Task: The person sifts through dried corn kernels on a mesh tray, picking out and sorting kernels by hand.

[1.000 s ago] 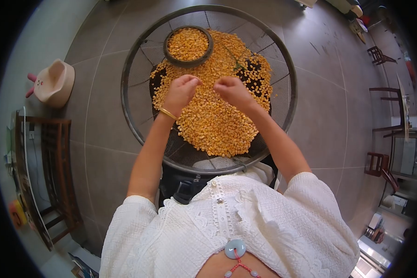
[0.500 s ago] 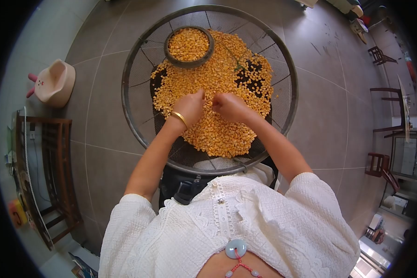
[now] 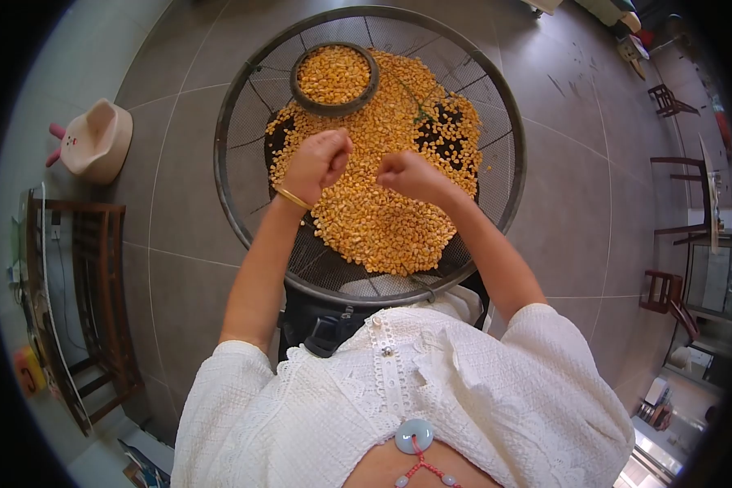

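Loose yellow corn kernels [image 3: 382, 236] are spread over a large round mesh sieve [image 3: 519, 154] with a dark rim. A round dark bowl [image 3: 373, 88] full of kernels rests at the sieve's far left part. My left hand [image 3: 319, 165], with a gold bangle at the wrist, is over the kernels just below the bowl, its fingers curled closed. To its right, my right hand [image 3: 413, 175] is also closed, apart from the left. What either hand holds, if anything, is hidden by the fingers. A thin green strand [image 3: 420, 111] lies on the kernels beyond the right hand.
A pale child's seat [image 3: 98, 142] with pink parts stands on the tiled floor [image 3: 187, 179] at the left. Below it is a dark wooden chair [image 3: 102, 285]. Wooden stools [image 3: 663, 291] and other furniture line the right side.
Since half a second ago, my left hand has moved away from my body and slightly left, toward the bowl. My right hand has shifted slightly. Both stay closed.
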The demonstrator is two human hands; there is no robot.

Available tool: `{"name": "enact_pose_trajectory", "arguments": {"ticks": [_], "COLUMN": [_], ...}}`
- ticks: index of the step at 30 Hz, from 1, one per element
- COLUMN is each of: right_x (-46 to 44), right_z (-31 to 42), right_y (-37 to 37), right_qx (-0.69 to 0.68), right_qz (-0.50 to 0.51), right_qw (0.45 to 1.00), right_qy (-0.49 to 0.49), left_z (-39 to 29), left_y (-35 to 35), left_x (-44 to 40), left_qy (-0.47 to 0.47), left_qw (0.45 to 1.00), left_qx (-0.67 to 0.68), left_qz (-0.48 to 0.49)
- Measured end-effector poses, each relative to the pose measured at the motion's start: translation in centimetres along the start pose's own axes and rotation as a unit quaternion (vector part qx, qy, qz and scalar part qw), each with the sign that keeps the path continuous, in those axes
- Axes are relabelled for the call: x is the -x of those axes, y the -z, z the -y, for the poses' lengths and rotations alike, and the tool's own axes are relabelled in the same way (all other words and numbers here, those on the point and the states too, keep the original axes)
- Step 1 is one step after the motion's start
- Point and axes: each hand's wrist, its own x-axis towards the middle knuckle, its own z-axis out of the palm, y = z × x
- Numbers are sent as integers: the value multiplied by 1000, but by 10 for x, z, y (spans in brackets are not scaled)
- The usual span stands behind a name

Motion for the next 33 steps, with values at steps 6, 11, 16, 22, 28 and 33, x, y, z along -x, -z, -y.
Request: {"name": "enact_pose_trajectory", "arguments": {"ticks": [6, 11, 16, 22, 28, 33], "right_x": [4, 0, 9, 4, 13, 13], "right_z": [-10, -16, -12, -14, -13, -10], "right_y": [25, 20, 12, -2, 36, 33], "right_qx": [-456, -364, 44, 228, -425, -483], "right_qz": [-49, -28, -72, -4, 27, -5], "right_qw": [889, 931, 996, 973, 905, 874], "right_qy": [-10, -10, -2, -16, 10, 51], "left_z": [45, 52, 45, 9, 2, 15], "left_y": [-20, -21, -17, -24, -18, -24], "left_x": [-9, -13, -18, -5, 1, 0], "left_qy": [-185, -73, -161, 11, 11, 68], "left_qw": [649, 551, 760, 987, 990, 992], "left_qx": [-736, -831, -623, -127, 124, -101], "left_qz": [-57, -27, -95, -99, -60, -28]}}
